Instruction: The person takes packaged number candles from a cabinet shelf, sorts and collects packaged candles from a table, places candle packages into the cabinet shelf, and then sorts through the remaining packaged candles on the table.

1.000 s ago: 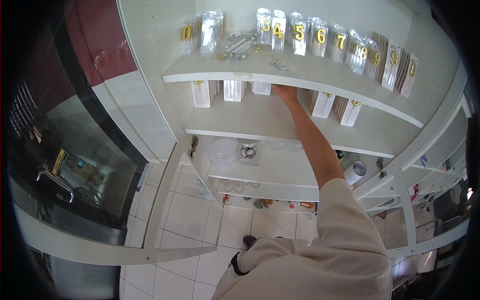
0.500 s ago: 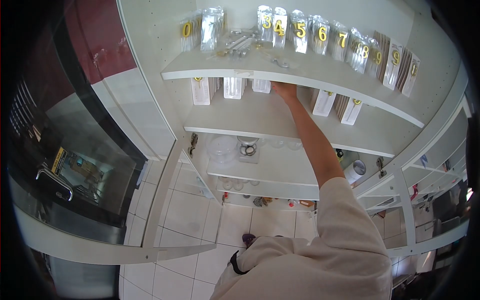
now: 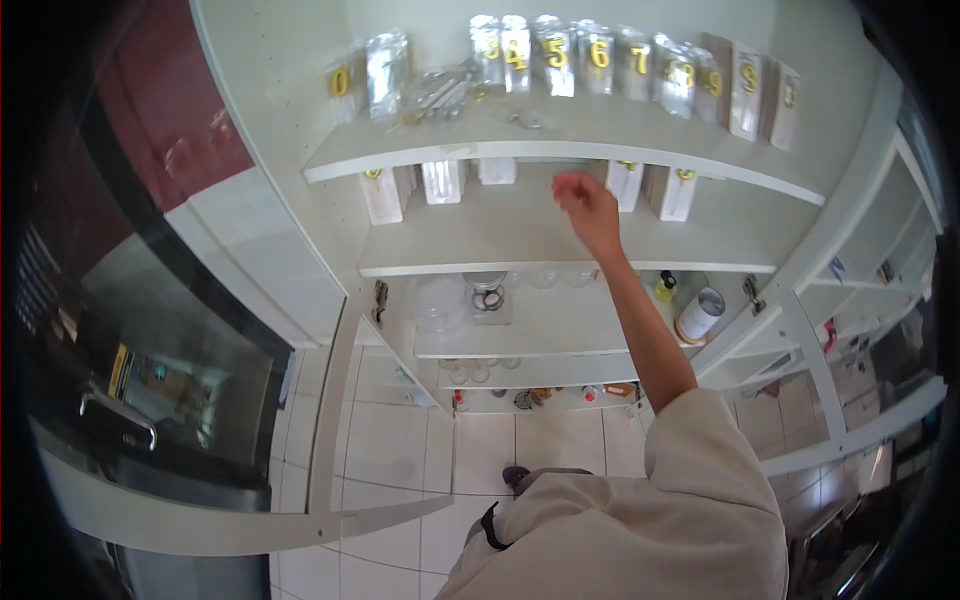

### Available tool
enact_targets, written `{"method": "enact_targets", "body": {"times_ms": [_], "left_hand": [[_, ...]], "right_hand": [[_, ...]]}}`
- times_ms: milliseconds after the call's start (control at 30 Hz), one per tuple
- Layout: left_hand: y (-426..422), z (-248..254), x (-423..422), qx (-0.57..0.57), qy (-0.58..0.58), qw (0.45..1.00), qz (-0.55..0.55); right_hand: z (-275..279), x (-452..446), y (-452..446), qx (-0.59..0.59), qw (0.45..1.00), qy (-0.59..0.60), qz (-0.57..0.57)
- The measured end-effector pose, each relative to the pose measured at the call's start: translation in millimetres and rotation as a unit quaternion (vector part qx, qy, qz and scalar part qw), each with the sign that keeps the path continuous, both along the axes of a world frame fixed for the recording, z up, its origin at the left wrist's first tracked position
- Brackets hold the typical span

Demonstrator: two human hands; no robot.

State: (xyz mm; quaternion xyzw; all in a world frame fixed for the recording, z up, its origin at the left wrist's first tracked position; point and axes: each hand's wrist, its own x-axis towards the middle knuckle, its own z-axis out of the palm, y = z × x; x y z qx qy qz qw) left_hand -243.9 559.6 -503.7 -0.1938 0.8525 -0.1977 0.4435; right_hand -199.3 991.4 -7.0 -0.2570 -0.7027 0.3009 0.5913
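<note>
My right hand [image 3: 588, 205] hangs in front of the second shelf [image 3: 510, 240], below the edge of the top shelf [image 3: 450, 155]. Its fingers look bent but are smeared by motion, and I see nothing in them. To its right stand white packs with yellow pieces, the nearer one [image 3: 625, 187] just beside the hand. Farther left on that shelf are a short white pack [image 3: 497, 171], a pack with silvery strips [image 3: 441, 183] and another white stack [image 3: 381, 198]. My left hand is out of view.
Above, clear packets with yellow numerals [image 3: 555, 55] line the top shelf, with loose silvery pieces [image 3: 440, 95] at its left. Lower down are clear plastic bowls [image 3: 440, 305] and a white can [image 3: 702, 314]. Glass doors [image 3: 335, 430] stand open on both sides.
My right hand has come back out from under the top shelf, where it was partly hidden. It is now lower and in front of the second shelf. The view has shifted slightly.
</note>
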Motion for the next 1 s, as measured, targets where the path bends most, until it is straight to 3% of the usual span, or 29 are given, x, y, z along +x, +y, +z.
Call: {"method": "enact_targets", "body": {"times_ms": [133,167,233,300,367,400,467,533,567,633,667,700,733,800,867,1000], "left_hand": [[-60,41,-59,0.177,-0.065,0.982,-0.033],[-73,47,-72,0.216,-0.087,0.971,-0.045],[-95,58,-96,0.289,-0.137,0.945,-0.069],[-110,66,-112,0.356,-0.193,0.91,-0.085],[-124,72,-120,0.416,-0.253,0.869,-0.09],[-132,75,-120,0.441,-0.284,0.847,-0.088],[-150,86,-121,0.484,-0.347,0.799,-0.083],[-144,102,-113,0.524,-0.414,0.74,-0.083],[-110,125,-85,0.47,-0.447,0.716,-0.256],[-74,150,-25,0.475,-0.54,0.6,-0.35],[-59,163,9,0.453,-0.575,0.57,-0.373],[-49,177,46,0.421,-0.612,0.537,-0.4],[-44,192,82,0.379,-0.641,0.506,-0.435],[-49,220,150,0.359,-0.697,0.461,-0.416],[-70,229,203,0.31,-0.777,0.427,-0.344],[-139,259,290,0.185,-0.846,0.374,-0.332]], "right_hand": [[-36,76,-123,-0.003,0.994,-0.099,-0.036],[-58,95,-152,-0.047,0.994,-0.099,-0.003],[-102,136,-221,-0.22,0.947,-0.234,0.008],[-133,181,-291,-0.366,0.824,-0.419,0.103],[-152,211,-360,-0.56,0.586,-0.568,0.14],[-142,219,-396,-0.612,0.53,-0.574,0.121],[-143,244,-458,-0.653,0.508,-0.552,0.103],[-139,277,-515,-0.67,0.546,-0.499,0.065],[-120,283,-539,-0.682,0.55,-0.48,0.048],[-66,301,-595,-0.657,0.673,-0.31,-0.139],[-48,309,-626,-0.626,0.712,-0.248,-0.202],[-35,314,-660,-0.589,0.739,-0.182,-0.273],[-27,317,-694,-0.599,0.718,-0.143,-0.325],[-11,314,-765,-0.484,0.785,-0.017,-0.386],[4,293,-828,-0.468,0.749,0.005,-0.469],[19,257,-939,-0.468,0.647,0.056,-0.599]]}}
